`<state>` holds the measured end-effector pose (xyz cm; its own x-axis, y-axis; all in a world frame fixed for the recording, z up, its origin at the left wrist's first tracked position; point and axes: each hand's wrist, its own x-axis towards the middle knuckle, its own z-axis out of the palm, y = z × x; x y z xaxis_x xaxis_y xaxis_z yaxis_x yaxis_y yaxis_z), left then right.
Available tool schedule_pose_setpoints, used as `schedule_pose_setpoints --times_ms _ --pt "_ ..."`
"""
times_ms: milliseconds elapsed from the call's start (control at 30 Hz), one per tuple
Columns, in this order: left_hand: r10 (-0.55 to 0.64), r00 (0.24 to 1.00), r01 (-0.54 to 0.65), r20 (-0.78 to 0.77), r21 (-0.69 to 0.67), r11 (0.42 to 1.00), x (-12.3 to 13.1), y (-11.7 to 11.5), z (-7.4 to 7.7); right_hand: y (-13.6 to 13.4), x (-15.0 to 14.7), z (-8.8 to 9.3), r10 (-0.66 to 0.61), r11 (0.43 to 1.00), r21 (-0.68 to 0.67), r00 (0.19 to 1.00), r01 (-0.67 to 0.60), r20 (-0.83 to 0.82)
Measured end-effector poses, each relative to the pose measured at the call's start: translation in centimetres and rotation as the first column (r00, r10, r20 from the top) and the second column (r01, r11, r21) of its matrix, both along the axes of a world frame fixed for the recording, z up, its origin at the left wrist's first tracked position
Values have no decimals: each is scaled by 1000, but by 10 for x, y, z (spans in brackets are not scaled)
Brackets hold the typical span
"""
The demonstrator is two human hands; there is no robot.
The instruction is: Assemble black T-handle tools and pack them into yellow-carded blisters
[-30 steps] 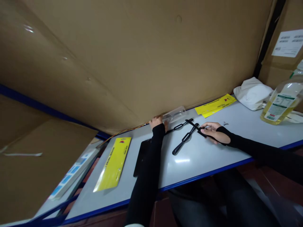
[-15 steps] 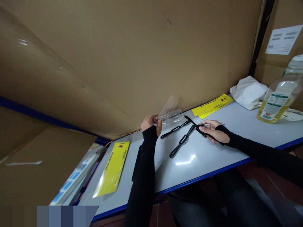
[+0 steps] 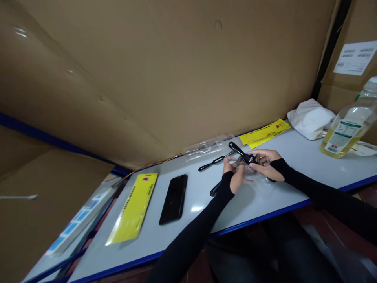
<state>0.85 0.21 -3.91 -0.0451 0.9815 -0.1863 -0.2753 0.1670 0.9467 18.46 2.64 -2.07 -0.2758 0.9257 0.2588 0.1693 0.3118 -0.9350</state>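
In the head view, my right hand [image 3: 269, 165] is closed around a black-handled tool [image 3: 238, 150] with a hole at its handle end, which points up and left. My left hand [image 3: 234, 173] pinches clear plastic packaging [image 3: 243, 163] against the tool. More of the clear plastic appears around my right fingers. The tool's far end is hidden by the hands. Another black tool [image 3: 212, 163] with a slot in its middle lies on the table behind my left hand. One more black tool [image 3: 216, 189] is mostly covered by my left wrist.
Clear plastic shells [image 3: 203, 148] lie along the cardboard wall [image 3: 176, 78]. A phone [image 3: 173, 200] and a yellow card [image 3: 132, 208] are on the left. Other yellow cards [image 3: 263, 133], a white cloth bundle [image 3: 310, 118] and a bottle of yellow liquid [image 3: 341, 133] stand at right.
My left hand has moved right, from the clear plastic shells at the wall to the tool in my right hand, bringing a clear plastic piece. The phone is now uncovered.
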Motion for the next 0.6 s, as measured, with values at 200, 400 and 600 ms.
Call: schedule_pose_setpoints --times_ms 200,400,600 --pt "-5 995 11 102 -54 999 14 -16 4 1 2 -14 -172 918 396 920 20 352" --pt "20 979 -22 204 5 1000 14 -6 -2 -14 1 0 -304 797 602 891 45 336" --pt "-16 955 2 296 46 999 7 -1 -10 -19 9 9 -285 669 743 934 32 216"
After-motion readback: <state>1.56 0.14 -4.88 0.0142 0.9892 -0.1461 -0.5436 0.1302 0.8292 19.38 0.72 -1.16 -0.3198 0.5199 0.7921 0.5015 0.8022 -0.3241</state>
